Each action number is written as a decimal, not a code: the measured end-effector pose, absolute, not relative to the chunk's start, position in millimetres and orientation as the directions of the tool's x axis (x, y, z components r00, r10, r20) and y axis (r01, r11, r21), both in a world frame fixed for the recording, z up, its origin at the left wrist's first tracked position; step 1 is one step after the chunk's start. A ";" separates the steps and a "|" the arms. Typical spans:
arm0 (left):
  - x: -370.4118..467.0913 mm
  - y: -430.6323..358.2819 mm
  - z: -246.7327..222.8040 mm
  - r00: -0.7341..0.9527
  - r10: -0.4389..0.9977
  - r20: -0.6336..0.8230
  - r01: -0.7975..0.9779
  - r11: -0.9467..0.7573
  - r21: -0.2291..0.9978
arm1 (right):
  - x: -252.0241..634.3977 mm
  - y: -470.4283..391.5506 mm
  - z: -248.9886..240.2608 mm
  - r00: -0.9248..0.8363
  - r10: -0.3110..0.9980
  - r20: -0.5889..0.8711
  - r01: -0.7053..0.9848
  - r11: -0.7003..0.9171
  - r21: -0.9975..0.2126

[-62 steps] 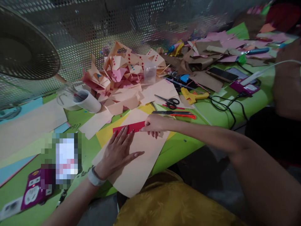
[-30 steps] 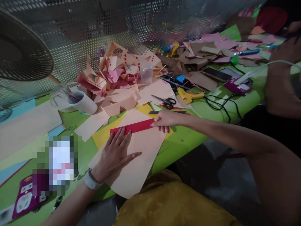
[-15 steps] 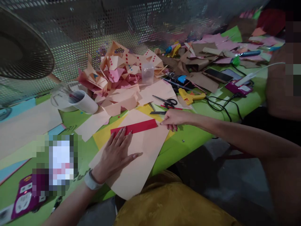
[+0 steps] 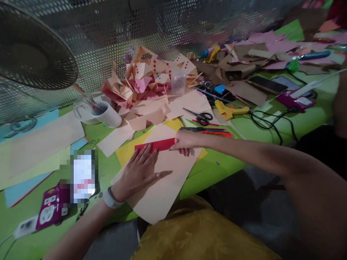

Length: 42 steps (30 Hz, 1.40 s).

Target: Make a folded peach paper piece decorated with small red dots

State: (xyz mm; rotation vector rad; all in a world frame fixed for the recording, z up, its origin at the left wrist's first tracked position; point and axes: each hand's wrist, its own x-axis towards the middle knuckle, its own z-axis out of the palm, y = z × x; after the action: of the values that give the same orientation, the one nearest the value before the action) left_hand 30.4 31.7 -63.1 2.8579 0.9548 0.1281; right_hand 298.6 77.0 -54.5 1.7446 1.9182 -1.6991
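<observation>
A red paper strip (image 4: 164, 144) lies across a pale peach sheet (image 4: 158, 187), which has yellow paper (image 4: 126, 150) under it. My left hand (image 4: 139, 169) is flat and open, its fingertips pressing on the strip's left part and its thumb spread over the sheet. Over the strip's right end rests my right hand (image 4: 187, 141), fingers curled closed with thumb and index finger at the strip's lower edge. Whether it pinches anything is hidden. Just behind that hand lie an orange-handled utility knife (image 4: 217, 132) and black scissors (image 4: 202, 117).
A yellow glue gun (image 4: 230, 111) with its cord lies right of the scissors. Paper scraps (image 4: 146, 79) pile up behind, beside a white cup (image 4: 110, 115). A fan (image 4: 35, 54) stands at back left. A power strip (image 4: 51, 207) and a phone (image 4: 82, 177) sit at left.
My right hand has moved left, from beyond the strip's right end onto it, uncovering the knife's orange handle. My left hand stays on the strip. The camera's view has swung slightly left.
</observation>
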 end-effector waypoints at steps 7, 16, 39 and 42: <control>40.7 65.8 -19.2 0.521 0.841 0.148 0.746 -0.533 0.399 | 298.2 77.0 -45.9 -0.355 0.627 -0.693 0.698 -0.315 -0.643; 96.3 81.6 -16.1 0.512 0.659 -0.551 0.776 -0.080 0.625 | 295.8 78.6 -54.5 -0.345 0.643 -0.684 0.687 -0.323 -0.651; 20.3 109.9 -35.1 0.358 0.591 -0.723 0.844 0.125 0.521 | 297.7 76.6 -52.7 -0.335 0.635 -0.696 0.700 -0.327 -0.635; 3.2 112.4 -35.7 0.359 0.588 -0.725 0.850 0.116 0.515 | 298.0 75.3 -51.8 -0.327 0.647 -0.688 0.697 -0.327 -0.638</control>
State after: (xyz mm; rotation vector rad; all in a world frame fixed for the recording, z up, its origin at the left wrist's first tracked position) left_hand 3.2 112.4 -35.7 1.5741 1.3308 -0.3128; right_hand 298.0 75.3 -51.8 1.7963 1.7967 -1.7734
